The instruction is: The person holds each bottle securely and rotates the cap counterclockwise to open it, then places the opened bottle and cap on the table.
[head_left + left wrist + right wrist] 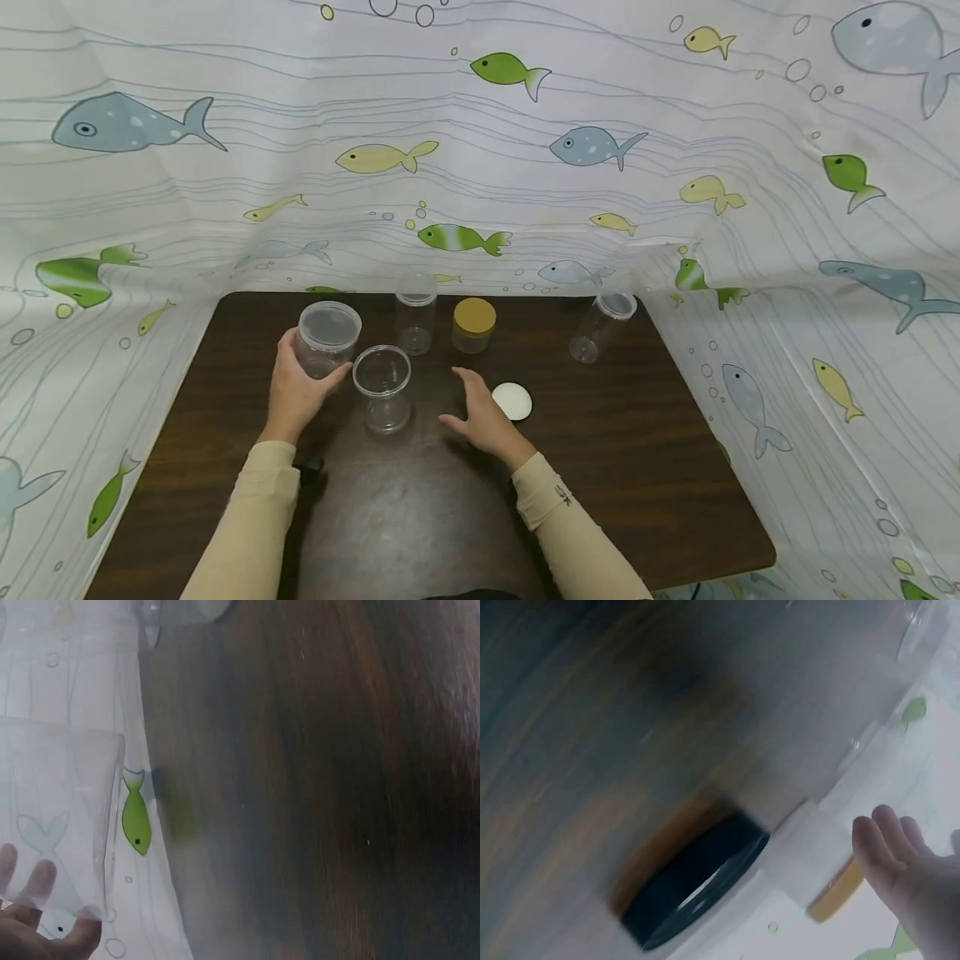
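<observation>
Cream-sleeved left hand (294, 392) grips jar (328, 337), right hand (485, 419) spread.

Smooth glossy plastic jar (327, 340), wood-grain table (615, 475), matt cloth sleeve (251, 508)

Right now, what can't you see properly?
Head view: dark thing beside left sleeve, too small to identify.
Head view: mark on right sleeve, too small to read.
Left wrist view: clear jar, cut off by left edge.
Right wrist view: right hand, cut off by right edge.
</observation>
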Demonstrator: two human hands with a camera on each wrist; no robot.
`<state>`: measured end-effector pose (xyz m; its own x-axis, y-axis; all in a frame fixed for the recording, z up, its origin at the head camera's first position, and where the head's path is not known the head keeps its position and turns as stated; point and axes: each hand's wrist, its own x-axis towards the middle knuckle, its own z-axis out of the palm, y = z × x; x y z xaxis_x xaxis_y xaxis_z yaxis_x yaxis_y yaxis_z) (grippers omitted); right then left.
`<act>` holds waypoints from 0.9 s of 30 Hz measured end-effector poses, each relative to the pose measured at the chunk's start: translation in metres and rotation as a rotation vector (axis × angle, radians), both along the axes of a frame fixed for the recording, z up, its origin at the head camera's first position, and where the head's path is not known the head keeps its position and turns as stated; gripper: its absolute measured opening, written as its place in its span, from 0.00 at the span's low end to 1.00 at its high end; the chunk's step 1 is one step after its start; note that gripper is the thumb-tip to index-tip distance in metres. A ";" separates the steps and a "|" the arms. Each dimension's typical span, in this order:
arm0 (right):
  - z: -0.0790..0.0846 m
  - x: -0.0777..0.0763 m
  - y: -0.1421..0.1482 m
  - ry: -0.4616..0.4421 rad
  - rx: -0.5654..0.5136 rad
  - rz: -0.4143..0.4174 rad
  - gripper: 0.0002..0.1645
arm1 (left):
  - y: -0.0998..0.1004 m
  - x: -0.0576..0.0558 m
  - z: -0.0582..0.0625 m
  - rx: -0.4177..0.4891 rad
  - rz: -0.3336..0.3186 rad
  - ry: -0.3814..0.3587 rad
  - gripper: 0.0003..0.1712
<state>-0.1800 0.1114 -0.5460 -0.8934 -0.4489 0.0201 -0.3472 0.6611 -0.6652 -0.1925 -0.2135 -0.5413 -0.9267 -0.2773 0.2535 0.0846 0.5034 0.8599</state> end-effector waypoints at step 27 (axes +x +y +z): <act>-0.017 0.002 -0.006 -0.166 -0.096 -0.037 0.62 | 0.049 0.013 -0.015 0.049 -0.064 -0.082 0.60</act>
